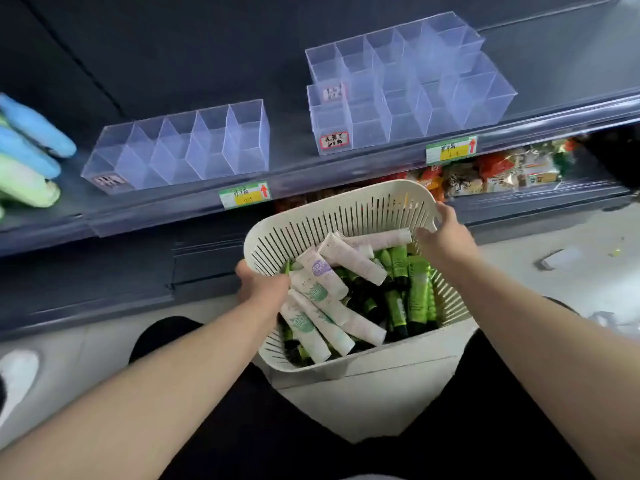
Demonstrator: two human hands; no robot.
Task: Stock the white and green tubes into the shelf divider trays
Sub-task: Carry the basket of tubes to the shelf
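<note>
A cream slotted basket [332,209] sits in front of me, below the shelf edge, on a white box. Inside lie several white tubes [332,271] on the left and several green tubes [417,292] on the right. My left hand [261,284] grips the basket's left rim, its thumb inside by the white tubes. My right hand [445,233] grips the right rim near the far corner. On the dark shelf stand clear divider trays with nothing in them: one at the left [180,147], and two more to the right, one in front [408,112] and one behind [391,53].
Blue and green gloves [29,150] lie at the shelf's far left. Price tags [244,195] hang on the shelf edge. Packaged snacks [491,171] fill the lower shelf at the right. The white box [374,386] under the basket rests between my knees.
</note>
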